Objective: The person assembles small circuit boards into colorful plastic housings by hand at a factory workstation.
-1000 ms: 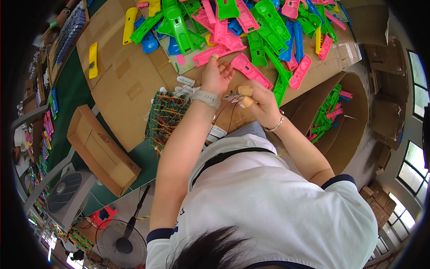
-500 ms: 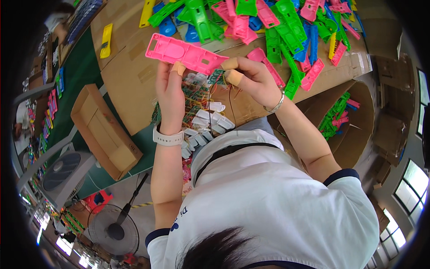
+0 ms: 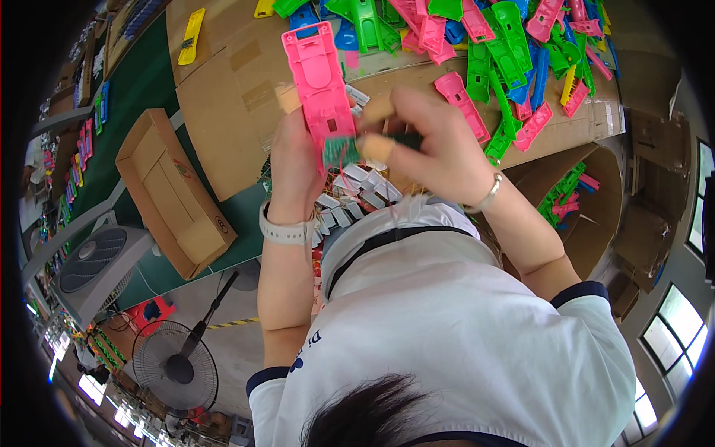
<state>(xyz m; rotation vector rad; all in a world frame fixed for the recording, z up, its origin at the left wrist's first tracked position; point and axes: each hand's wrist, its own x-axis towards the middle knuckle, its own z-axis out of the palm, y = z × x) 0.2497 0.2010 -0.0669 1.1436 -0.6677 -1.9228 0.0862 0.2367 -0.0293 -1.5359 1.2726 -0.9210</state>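
My left hand [image 3: 293, 153], with a tan cover on the thumb, is closed around the lower end of a pink plastic shell [image 3: 316, 71]. The shell stands nearly upright, its hollow inside facing up. In my right hand [image 3: 432, 145], blurred and with covered fingertips, a small green circuit board [image 3: 341, 151] is pinched against the shell's lower end. Thin red wires hang from the board. Below the hands, at the table's near edge, lies a heap of white plastic pieces [image 3: 365, 182] and wires, partly hidden by my left wrist.
Green, pink, blue and yellow shells [image 3: 491, 59] pile up on the cardboard-covered table. A yellow shell [image 3: 191, 37] lies apart at the far left. An open cardboard tray [image 3: 175, 197] is to the left, near a fan [image 3: 179, 369]. A large carton [image 3: 596, 216] with more shells stands at the right.
The pink shell has turned from lying slantwise to nearly upright. My right hand has brought the circuit board to the shell's lower end. The whole view has shifted slightly.
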